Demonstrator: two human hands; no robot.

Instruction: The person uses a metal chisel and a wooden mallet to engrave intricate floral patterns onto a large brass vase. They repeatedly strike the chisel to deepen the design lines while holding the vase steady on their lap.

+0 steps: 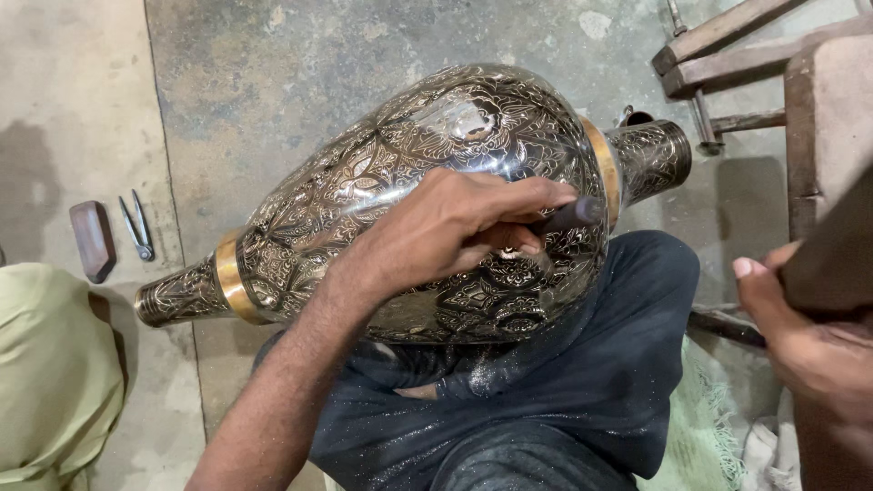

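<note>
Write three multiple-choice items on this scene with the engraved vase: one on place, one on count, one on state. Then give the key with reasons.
1. Where does the engraved metal vase rest?
A. Upright on the floor
B. On its side across the person's lap
C. On the wooden frame

2. How many plain gold bands ring the vase?
A. None
B. Two
C. Five

3. What is the left hand doing?
A. Pressing a dark tool to the vase
B. Hanging free
C. Holding the pliers

Key: 1 B, since the vase lies sideways over the dark trousers. 2 B, one band near each narrow end. 3 A, the fingers pinch the tool at the vase's surface, while the small pliers lie on the floor.
</note>
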